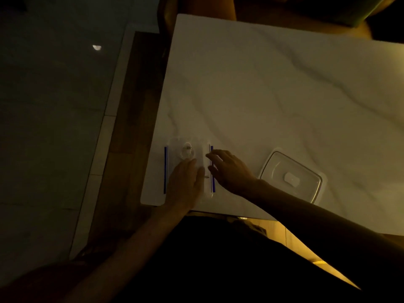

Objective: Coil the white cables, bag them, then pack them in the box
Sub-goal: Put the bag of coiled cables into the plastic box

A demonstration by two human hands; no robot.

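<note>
Pressing flat with your left hand (185,182): palm down, fingers together, open, gripping nothing, weighting the near part of a clear bag (185,169) at the table's (284,95) near-left corner. My read is you're pinning it so it doesn't slide while the right works.

Right hand (229,169) is just right of it, fingers spread and loosely curled, tips at a blue strip (212,171) along the bag's right edge. Can't tell if the tips touch or pinch the strip; light's too dim. Nothing clearly held. Likely you're about to run the seal, so that strip would be the zip.

A second blue strip (165,169) sits at the left, near the table edge. Could be another bag's closure or the same bag's other side; can't say which.

Just beyond your left fingertips, a coiled white cable (187,150) lies in a small tight loop, apparently inside the bag, between the two strips. Coil looks done and bagged; seal not confirmed.

Right of your right wrist, well apart from the bag, a clear box (291,177) sits open side up with a small white item (291,178) in its middle, maybe an earlier packed piece; too dim to name. It's within reach for the pack step.

Rest of the table further out is bare marble.
</note>
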